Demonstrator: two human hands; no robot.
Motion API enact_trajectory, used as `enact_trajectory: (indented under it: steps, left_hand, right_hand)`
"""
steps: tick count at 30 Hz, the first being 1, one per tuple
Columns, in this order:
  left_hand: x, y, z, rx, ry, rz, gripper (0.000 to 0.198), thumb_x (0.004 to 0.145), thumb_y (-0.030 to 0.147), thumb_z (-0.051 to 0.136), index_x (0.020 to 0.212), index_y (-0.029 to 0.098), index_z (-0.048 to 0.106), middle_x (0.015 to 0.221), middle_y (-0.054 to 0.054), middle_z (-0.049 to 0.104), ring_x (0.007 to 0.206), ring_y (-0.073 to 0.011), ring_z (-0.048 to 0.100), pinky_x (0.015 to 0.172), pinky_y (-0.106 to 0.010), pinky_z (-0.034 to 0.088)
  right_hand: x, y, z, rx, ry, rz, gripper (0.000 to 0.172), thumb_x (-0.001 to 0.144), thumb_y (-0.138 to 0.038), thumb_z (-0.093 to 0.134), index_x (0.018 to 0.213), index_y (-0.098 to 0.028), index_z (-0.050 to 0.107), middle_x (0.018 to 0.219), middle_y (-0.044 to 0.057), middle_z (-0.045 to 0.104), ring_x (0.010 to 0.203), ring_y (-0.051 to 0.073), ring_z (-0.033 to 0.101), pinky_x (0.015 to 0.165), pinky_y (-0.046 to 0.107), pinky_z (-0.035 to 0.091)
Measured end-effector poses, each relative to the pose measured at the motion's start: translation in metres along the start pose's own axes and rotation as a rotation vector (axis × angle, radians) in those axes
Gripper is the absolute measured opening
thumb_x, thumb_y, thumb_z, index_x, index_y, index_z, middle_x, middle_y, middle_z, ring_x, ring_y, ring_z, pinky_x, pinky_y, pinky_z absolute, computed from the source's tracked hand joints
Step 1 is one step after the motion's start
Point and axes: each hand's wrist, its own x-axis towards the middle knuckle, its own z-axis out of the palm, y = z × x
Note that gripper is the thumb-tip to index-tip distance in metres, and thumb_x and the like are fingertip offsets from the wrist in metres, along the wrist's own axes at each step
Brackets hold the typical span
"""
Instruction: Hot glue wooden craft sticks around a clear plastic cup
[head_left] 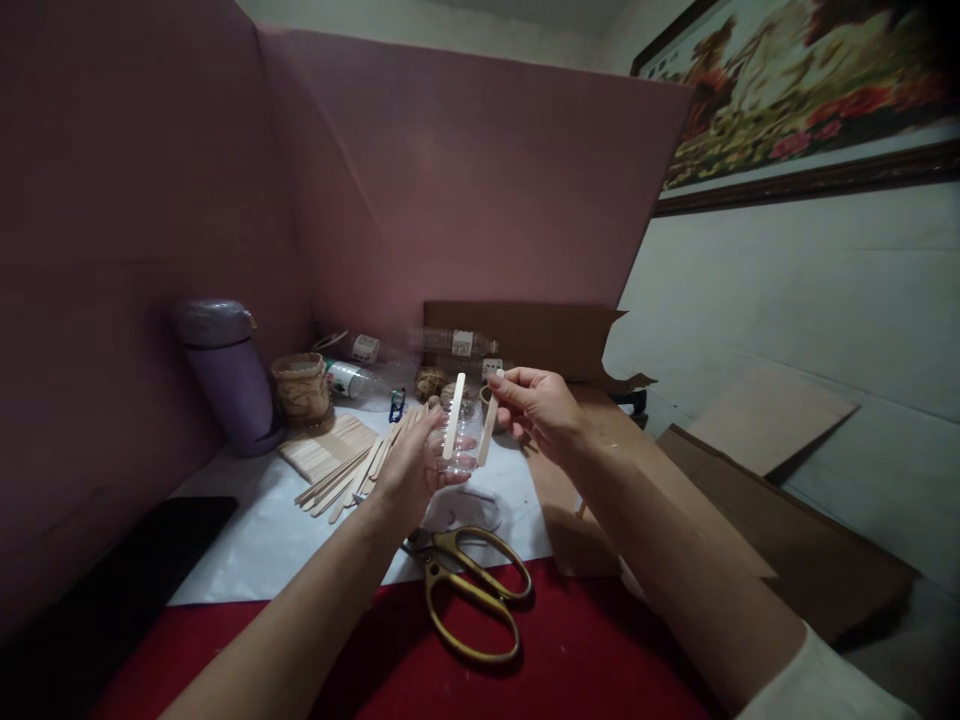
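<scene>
My left hand (411, 458) is wrapped round a clear ridged plastic bottle piece (466, 424), its fingers showing through the plastic. A pale wooden craft stick (454, 418) stands nearly upright against the side of that piece; what keeps it there I cannot tell. Between thumb and fingertips, my right hand (541, 408) pinches another craft stick (487, 432), which hangs down just right of the bottle piece. Below both hands lies a pair of scissors (480, 590) with gold-coloured handles. Loose craft sticks (352, 480) are spread beside my left wrist.
A purple tumbler (229, 385), a carved-looking pot (301, 390) and several plastic bottles (356, 382) stand or lie at the back left. Twine balls (431, 383) sit behind my hands. Cardboard (570, 500) lies at right, white paper (225, 560) over a red cloth (360, 670).
</scene>
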Motion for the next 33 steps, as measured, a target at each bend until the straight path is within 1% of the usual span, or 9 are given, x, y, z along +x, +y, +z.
enact_trajectory:
  steps: [4,8,11,15,18,20,25,29,33]
  left_hand:
    - [0.001,-0.001,-0.001,-0.006,-0.014,-0.009,0.033,0.095,0.039,0.049,0.114,0.014,0.059,0.078,-0.008,0.067,0.057,-0.0165,0.064,0.051,-0.025,0.051]
    - [0.0,-0.002,-0.002,-0.002,-0.021,-0.003,0.034,0.094,0.042,0.051,0.111,0.014,0.06,0.08,-0.008,0.067,0.059,-0.0164,0.064,0.051,-0.025,0.051]
    - [-0.001,-0.002,0.0,0.005,-0.006,-0.005,0.033,0.096,0.04,0.048,0.11,0.014,0.061,0.079,-0.007,0.065,0.057,-0.0156,0.063,0.05,-0.024,0.05]
    - [-0.003,-0.003,0.002,0.041,-0.036,0.004,0.031,0.096,0.038,0.046,0.112,0.016,0.059,0.083,-0.007,0.066,0.059,-0.0157,0.064,0.049,-0.023,0.05]
    - [-0.003,-0.003,0.002,0.064,-0.054,-0.006,0.03,0.096,0.036,0.044,0.114,0.016,0.057,0.086,-0.008,0.066,0.061,-0.0164,0.065,0.052,-0.026,0.052]
    - [-0.003,-0.004,0.002,0.06,-0.066,-0.006,0.029,0.095,0.035,0.045,0.115,0.016,0.056,0.089,-0.008,0.066,0.062,-0.0169,0.065,0.054,-0.028,0.054]
    - [-0.001,-0.006,0.002,0.03,-0.073,-0.016,0.029,0.093,0.036,0.05,0.114,0.016,0.055,0.089,-0.009,0.065,0.063,-0.0194,0.067,0.054,-0.032,0.056]
    - [0.0,-0.007,0.0,0.023,-0.096,-0.008,0.029,0.093,0.035,0.05,0.113,0.015,0.056,0.087,-0.009,0.064,0.062,-0.0188,0.066,0.053,-0.031,0.056]
    - [0.0,-0.007,-0.001,0.035,-0.127,-0.014,0.032,0.094,0.037,0.05,0.116,0.015,0.057,0.087,-0.009,0.065,0.063,-0.0184,0.066,0.054,-0.03,0.057]
  right_hand:
    - [-0.002,0.0,0.002,-0.008,0.01,0.01,0.045,0.058,-0.049,0.089,0.062,-0.017,0.058,0.043,-0.002,0.059,0.03,0.005,0.044,0.027,0.015,0.031]
    - [-0.003,0.0,0.004,0.0,0.018,-0.015,0.044,0.056,-0.047,0.09,0.06,-0.017,0.058,0.044,-0.002,0.059,0.033,0.007,0.05,0.027,0.015,0.034]
    - [-0.002,0.002,0.005,0.004,0.033,-0.034,0.044,0.056,-0.047,0.09,0.061,-0.017,0.058,0.047,-0.002,0.059,0.036,0.008,0.054,0.027,0.015,0.035]
    - [-0.001,0.004,0.005,0.014,0.045,-0.04,0.042,0.063,-0.046,0.088,0.064,-0.016,0.058,0.049,-0.001,0.061,0.038,0.008,0.055,0.029,0.015,0.036]
    - [0.001,0.005,0.005,0.015,0.045,-0.008,0.039,0.068,-0.044,0.085,0.064,-0.016,0.058,0.048,0.0,0.062,0.037,0.008,0.054,0.03,0.015,0.037]
    - [0.001,0.006,0.005,0.011,0.042,0.023,0.038,0.069,-0.042,0.085,0.064,-0.015,0.059,0.05,0.0,0.062,0.038,0.008,0.054,0.03,0.015,0.037]
    - [0.001,0.008,0.006,0.01,0.054,0.073,0.042,0.062,-0.046,0.087,0.061,-0.014,0.06,0.052,0.0,0.062,0.038,0.006,0.051,0.032,0.015,0.034]
    - [0.003,0.011,0.004,0.026,0.059,0.097,0.046,0.055,-0.049,0.09,0.059,-0.015,0.06,0.049,-0.002,0.058,0.038,0.005,0.047,0.034,0.015,0.031]
    - [0.006,0.015,0.002,0.035,0.06,0.096,0.047,0.052,-0.05,0.09,0.06,-0.015,0.06,0.05,-0.002,0.059,0.039,0.005,0.046,0.035,0.016,0.03]
